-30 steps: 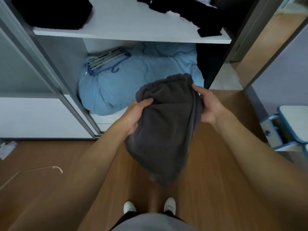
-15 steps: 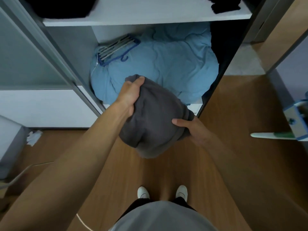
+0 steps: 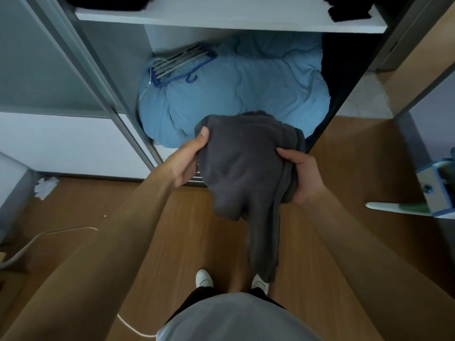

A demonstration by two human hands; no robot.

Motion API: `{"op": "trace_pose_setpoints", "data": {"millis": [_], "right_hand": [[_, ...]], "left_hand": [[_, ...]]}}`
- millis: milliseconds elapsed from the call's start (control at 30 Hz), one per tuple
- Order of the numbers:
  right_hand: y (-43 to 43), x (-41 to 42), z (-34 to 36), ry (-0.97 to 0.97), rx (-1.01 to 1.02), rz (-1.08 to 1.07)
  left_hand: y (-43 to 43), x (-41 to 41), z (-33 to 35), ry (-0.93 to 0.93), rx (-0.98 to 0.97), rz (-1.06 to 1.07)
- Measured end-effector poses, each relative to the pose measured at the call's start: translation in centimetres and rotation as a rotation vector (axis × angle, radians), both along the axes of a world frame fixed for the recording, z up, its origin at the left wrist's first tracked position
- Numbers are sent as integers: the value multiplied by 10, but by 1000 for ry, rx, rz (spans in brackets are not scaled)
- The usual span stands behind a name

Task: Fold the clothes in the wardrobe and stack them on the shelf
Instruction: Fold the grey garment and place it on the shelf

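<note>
I hold a dark grey garment in front of the open wardrobe, above the wooden floor. My left hand grips its upper left edge with the thumb on top. On the garment's right side, my right hand grips a bunched fold. A long strip of the cloth hangs down toward my shoes. The white shelf runs across the top of the view, with black clothes at its left and right ends.
Under the shelf lies a light blue duvet with a bunch of hangers on it. A sliding door frame stands at the left. A white cable lies on the floor, and a blue-and-white object sits at the right.
The garment has partly come undone and a long strip now hangs down. My left hand has dropped lower and both hands have shifted to the right.
</note>
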State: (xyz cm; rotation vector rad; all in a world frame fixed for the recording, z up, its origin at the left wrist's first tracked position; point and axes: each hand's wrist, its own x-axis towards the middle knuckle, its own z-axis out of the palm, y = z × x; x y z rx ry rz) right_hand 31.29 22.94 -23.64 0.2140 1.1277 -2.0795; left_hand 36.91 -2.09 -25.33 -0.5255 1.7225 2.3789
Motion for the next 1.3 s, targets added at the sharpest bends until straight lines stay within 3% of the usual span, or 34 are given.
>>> {"op": "trace_pose_setpoints", "data": {"millis": [133,200,333,367,533,667,733,800,933,1100,1200,1300], "right_hand": [[5,1,-3,1,16,-35],[10,-3,-4,16,21,-57],[27,-20,-13,56,-2,-195],[34,-23,-18,57,5,-228],[55,-10,-51,13,50,-225],[38,20,-65,-75,72,-132],[31,28,-66,-62,122,-83],[25,31,-62,85,184,7],[14,24,-51,332,405,82],[16,19,-41,434,338,111],[8,21,-30,476,405,205],[-2,25,-22,524,474,227]], "left_hand": [[23,21,-33,-121,78,-72],[36,24,-35,-124,19,-90],[57,7,-21,-37,-472,-64],[60,2,-17,-11,-507,-14],[83,-11,-1,10,-124,98],[92,-20,11,-105,66,227],[87,-23,14,-137,75,264],[74,-23,18,-131,53,257],[37,-14,22,-202,-172,198],[12,-9,26,-197,-310,204],[4,-13,33,-220,-236,173],[-7,-9,31,-167,33,158]]}}
